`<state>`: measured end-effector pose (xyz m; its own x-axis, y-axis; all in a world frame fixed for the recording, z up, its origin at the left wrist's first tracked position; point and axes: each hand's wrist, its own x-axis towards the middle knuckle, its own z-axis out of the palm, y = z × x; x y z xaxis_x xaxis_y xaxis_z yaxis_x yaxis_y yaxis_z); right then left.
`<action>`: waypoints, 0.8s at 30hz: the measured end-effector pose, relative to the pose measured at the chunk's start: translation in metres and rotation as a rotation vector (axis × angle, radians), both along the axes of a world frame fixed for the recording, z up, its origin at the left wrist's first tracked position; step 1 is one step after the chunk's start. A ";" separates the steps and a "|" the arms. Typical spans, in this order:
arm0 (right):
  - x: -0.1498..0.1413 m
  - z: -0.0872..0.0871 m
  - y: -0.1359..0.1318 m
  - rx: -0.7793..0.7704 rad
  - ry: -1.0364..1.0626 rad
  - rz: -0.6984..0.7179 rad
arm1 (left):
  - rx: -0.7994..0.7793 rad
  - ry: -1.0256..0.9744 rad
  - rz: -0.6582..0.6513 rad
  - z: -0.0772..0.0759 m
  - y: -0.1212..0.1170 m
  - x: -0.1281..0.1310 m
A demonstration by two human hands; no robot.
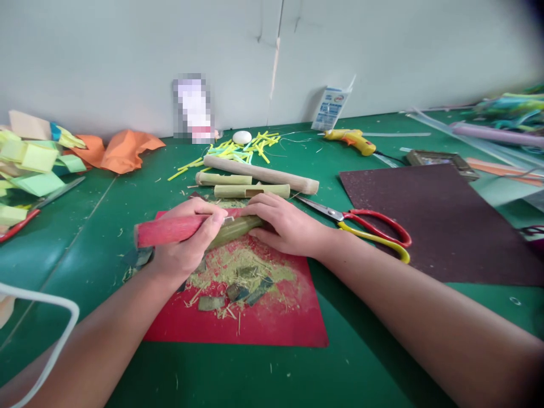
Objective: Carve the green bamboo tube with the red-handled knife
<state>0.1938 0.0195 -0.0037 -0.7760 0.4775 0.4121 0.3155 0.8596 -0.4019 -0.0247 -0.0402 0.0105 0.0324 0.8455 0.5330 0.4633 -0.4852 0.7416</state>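
One green desk bears all items; positions are taken from the red sheet. Dark brown, rough rectangular sheet: to its right, on the desk. Red, smooth rectangular sheet: flat on the desk, strewn with debris.

Right hand: over the far right part of the red sheet, fingers grasping the green bamboo tube noted below. Left hand: over the far left part, fingers closed round the red-handled tool.

Pale, long bamboo tube: beyond the red sheet, lying slantwise. Scissors with one red and one yellow handle: right of the red sheet, handles over the dark brown one, blades spread slightly. Tool with a thick red handle and small metal tip: above the far left part; tip at the green tube, contact not certain.

Green, slim bamboo tube: over the far part of the red sheet, its ends partly hidden by the hands. Flat dark green chips: on the red sheet, left of its middle. Fine yellowish shavings: scattered around them.
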 end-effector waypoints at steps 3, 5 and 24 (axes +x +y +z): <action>0.001 0.003 -0.002 -0.018 0.010 0.050 | -0.036 0.068 -0.048 0.004 -0.001 -0.002; 0.000 0.004 -0.003 -0.025 -0.012 0.066 | -0.068 0.099 -0.079 0.005 -0.002 -0.003; -0.002 0.001 -0.002 -0.133 -0.016 0.046 | -0.181 0.089 -0.253 0.002 0.002 0.000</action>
<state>0.1917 0.0174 -0.0025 -0.8042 0.4908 0.3351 0.2842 0.8129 -0.5084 -0.0251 -0.0384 0.0127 0.2936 0.8855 0.3600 0.4117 -0.4570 0.7884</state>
